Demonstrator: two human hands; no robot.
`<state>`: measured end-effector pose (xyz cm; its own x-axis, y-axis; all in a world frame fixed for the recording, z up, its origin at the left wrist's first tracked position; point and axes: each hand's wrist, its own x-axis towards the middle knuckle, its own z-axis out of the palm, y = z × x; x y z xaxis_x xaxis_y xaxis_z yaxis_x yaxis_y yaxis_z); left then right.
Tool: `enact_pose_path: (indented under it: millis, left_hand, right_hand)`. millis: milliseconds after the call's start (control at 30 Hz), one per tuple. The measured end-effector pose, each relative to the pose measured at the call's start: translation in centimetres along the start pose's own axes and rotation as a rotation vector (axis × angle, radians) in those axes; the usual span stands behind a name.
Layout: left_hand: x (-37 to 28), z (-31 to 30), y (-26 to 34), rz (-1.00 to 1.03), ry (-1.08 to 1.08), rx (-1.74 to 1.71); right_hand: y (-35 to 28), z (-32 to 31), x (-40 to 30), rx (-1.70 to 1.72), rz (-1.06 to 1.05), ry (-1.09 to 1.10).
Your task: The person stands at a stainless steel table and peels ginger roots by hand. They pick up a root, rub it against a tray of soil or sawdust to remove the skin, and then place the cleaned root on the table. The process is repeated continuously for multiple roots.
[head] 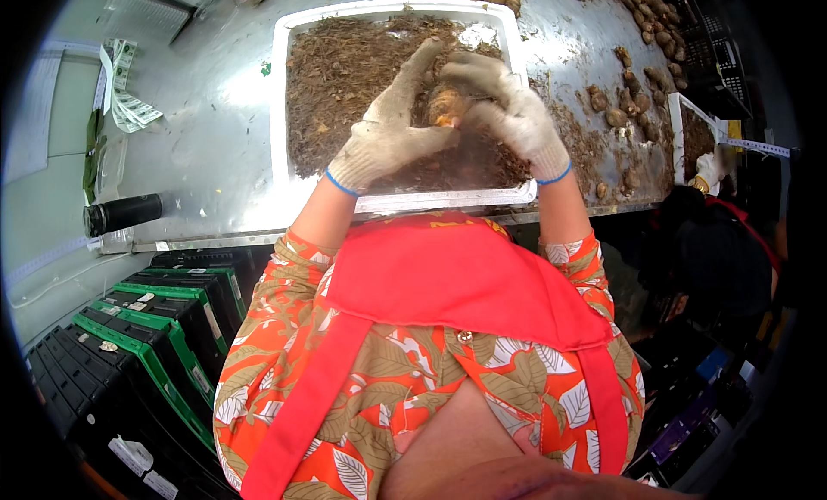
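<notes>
A brown taro-like tuber (447,104) with an orange-pink cut or peeled end is between my two hands. My left hand (387,135), in a knitted off-white glove with a blue cuff edge, curves around its left side, thumb by the lower end. My right hand (513,109), gloved alike, has its fingers over the top and right side of the tuber and is blurred. Both hands are above a white foam tray (279,106). Brown fibrous scraps (342,93) cover most of its bottom.
Tubers are heaped at the far right (652,22), with more loose ones (617,117) nearer. A co-worker's gloved hand (709,170) is at a second tray (677,128). A black cylinder (123,214) and label strips (129,106) lie left. Black and green crates (142,332) stand below the metal table (213,157).
</notes>
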<state>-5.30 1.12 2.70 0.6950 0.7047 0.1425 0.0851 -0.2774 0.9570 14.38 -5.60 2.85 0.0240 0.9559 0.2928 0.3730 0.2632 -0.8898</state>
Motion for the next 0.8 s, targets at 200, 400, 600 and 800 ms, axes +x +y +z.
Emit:
enact_pose_path:
  millis: [200,400,600,800]
  left_hand:
    - [-0.2,-0.1,1.3,-0.085,-0.054,-0.114]
    - [-0.4,-0.2,1.5,-0.151,-0.046,-0.393]
    - [-0.4,0.6,0.3,-0.108,-0.019,-0.397]
    - [-0.3,0.6,2.3,-0.209,-0.089,-0.507]
  right_hand:
    - [0.2,1.8,0.0,0.310,0.021,0.106]
    - [3.9,-1.6,-0.2,-0.453,0.408,0.091]
    - [0.4,0.5,-1.1,0.400,0.106,0.131]
    - [0.1,2.3,-1.1,0.489,0.051,0.200]
